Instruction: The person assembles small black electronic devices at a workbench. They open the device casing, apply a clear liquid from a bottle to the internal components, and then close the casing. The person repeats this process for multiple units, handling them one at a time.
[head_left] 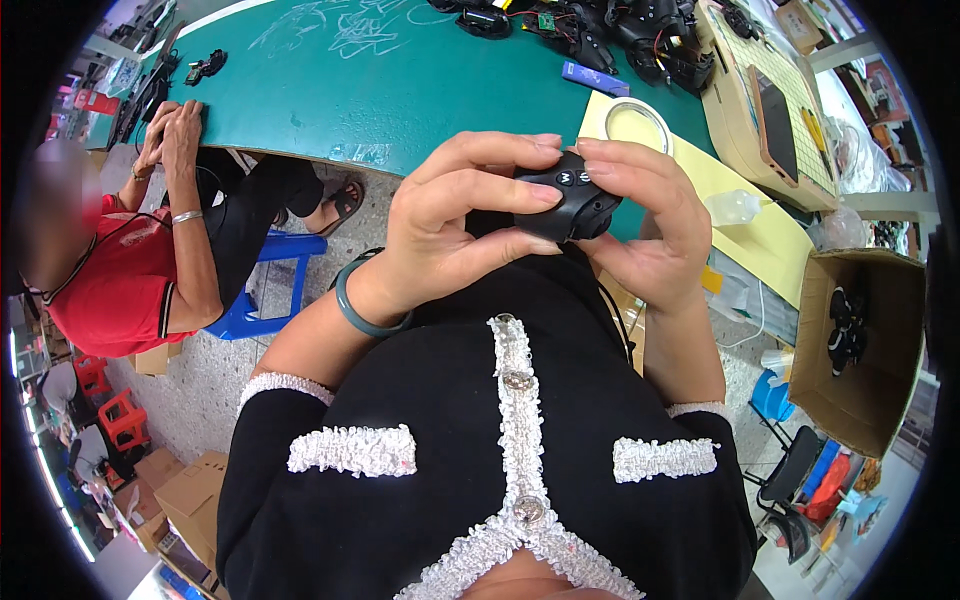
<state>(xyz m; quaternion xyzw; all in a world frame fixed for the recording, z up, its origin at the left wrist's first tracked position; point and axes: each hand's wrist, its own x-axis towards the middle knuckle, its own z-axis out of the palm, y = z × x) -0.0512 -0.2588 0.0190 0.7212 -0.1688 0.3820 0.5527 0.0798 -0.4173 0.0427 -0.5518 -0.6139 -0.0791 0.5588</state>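
Between both hands, in front of my chest and close to the table's near edge, is a small black plastic device (pixel 566 200) with rounded buttons on its face; its exact kind I cannot make out. My left hand (pixel 470 195) grips its left side, fingers on top and thumb beneath. On the other side my right hand (pixel 645 215) closes round it, fingertips at the upper edge and thumb below. Part of the device is hidden by my fingers.
A green table (pixel 330 95) stretches ahead. Black housings with wires (pixel 590 35) lie at its far side, near a blue box (pixel 596 78) and a tape roll (pixel 637 125). A cardboard box (pixel 860 340) stands right. At left, another person (pixel 130 250) sits at the table.
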